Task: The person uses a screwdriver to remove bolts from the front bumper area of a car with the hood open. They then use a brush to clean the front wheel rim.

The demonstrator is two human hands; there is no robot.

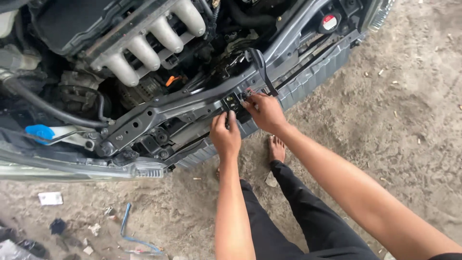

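Note:
I look down into an open car engine bay with the front bumper off. My left hand [225, 135] grips the lower edge of the dark metal front crossmember [159, 113]. My right hand [263, 111] pinches a small black latch part [234, 102] mounted at the middle of that crossmember, fingertips touching it. What lies under my fingers is hidden. A black strap [262, 70] hangs over the crossmember just above my right hand.
Silver intake manifold tubes [144, 50] sit at the top left, a blue-capped reservoir [41, 131] at left, a red-and-white cap [329, 22] at top right. My bare foot [276, 148] stands on sandy ground. Scraps and a blue cable [126, 221] litter the lower left.

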